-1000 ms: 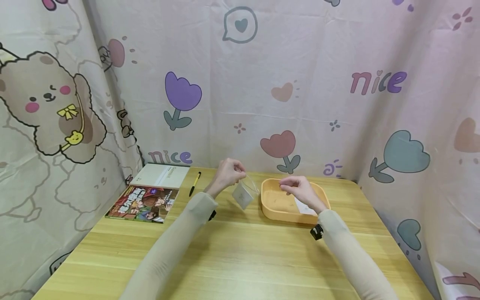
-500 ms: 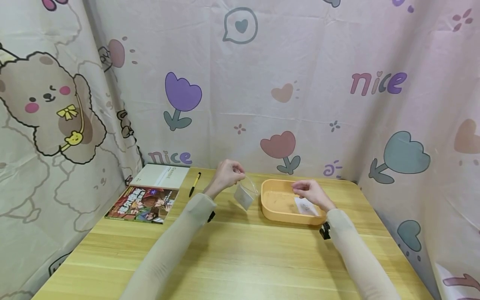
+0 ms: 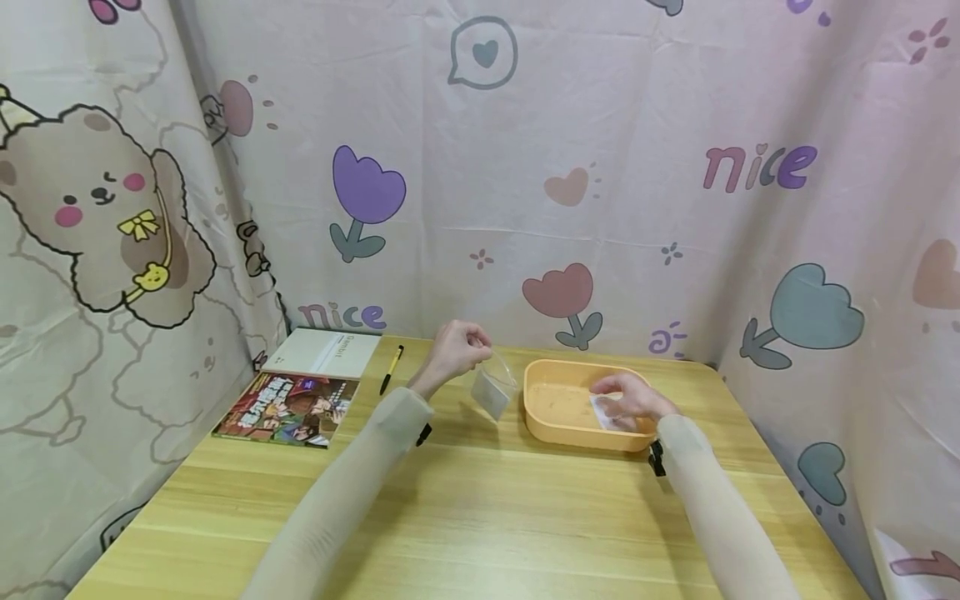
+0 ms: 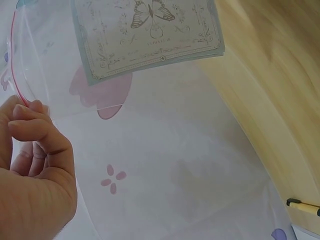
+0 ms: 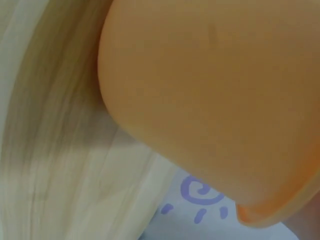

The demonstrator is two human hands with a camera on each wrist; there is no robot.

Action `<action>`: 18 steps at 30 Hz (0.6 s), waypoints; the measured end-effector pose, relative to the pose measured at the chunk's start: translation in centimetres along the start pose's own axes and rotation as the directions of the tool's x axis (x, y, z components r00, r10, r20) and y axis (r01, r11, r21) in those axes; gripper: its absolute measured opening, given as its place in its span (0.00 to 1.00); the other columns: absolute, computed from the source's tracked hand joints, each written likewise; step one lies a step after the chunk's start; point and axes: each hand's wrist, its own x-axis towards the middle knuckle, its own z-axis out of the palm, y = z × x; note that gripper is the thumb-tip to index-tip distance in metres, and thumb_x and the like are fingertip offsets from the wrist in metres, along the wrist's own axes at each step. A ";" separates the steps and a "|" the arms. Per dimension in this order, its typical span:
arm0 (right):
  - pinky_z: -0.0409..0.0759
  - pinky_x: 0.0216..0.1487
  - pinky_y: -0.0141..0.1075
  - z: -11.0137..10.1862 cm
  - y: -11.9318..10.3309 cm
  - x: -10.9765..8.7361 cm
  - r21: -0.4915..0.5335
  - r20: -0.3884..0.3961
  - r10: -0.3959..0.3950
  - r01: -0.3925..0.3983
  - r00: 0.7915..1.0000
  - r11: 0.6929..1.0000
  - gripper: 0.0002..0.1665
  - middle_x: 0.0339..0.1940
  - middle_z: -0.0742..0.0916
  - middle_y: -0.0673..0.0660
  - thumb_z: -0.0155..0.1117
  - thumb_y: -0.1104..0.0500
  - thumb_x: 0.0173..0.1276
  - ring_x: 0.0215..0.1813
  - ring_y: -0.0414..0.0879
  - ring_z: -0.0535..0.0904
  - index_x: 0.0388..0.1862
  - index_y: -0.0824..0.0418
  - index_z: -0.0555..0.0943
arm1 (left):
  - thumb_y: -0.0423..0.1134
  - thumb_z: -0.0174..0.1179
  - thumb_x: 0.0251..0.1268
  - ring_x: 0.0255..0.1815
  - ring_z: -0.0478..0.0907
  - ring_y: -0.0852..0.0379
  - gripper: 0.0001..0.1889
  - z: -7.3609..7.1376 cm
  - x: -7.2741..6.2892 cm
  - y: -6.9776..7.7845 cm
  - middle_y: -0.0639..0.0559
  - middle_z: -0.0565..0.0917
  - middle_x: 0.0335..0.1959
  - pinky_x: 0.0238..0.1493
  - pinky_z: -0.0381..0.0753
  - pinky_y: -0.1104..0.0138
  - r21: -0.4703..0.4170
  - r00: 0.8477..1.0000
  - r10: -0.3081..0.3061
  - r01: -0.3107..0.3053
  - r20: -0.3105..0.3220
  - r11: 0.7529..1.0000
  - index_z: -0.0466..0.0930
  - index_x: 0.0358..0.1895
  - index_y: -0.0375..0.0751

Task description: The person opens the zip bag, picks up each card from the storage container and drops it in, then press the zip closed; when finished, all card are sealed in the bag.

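Observation:
My left hand point(image 3: 459, 348) pinches the top edge of a clear zip bag point(image 3: 501, 375) with a red seal line. Inside the bag hang pale cards point(image 4: 150, 35) with a butterfly print, tilted above the table. My right hand point(image 3: 633, 396) reaches down inside an orange tray point(image 3: 558, 432), thumb and fingers spread apart over a white printed paper piece point(image 3: 600, 410) that they partly cover. In the right wrist view the tray's outer wall point(image 5: 210, 100) hides nearly all of that hand.
A yellow and black pen point(image 3: 392, 369) lies left of my left hand. Further left are a white book point(image 3: 315, 352) and a colourful comic-style book point(image 3: 288, 408). A printed curtain point(image 3: 465, 167) hangs right behind the table point(image 3: 480, 517).
My right hand has moved right, then down into the tray over the paper piece. The left hand stays nearly in place, the bag swinging slightly right.

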 end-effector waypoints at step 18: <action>0.67 0.64 0.62 0.3 0.6 0.3 -0.103 0.155 0.007 0.009 0.988 0.995 0.48 0.68 0.70 0.74 0.70 0.76 0.40 0.62 0.65 0.67 0.67 0.67 0.71 | 0.32 0.64 0.54 0.15 0.77 0.58 0.03 0.2 -0.1 -0.1 0.52 0.83 0.19 0.16 0.76 0.71 -0.007 1.000 0.026 -0.026 0.002 1.000 0.86 0.31 0.41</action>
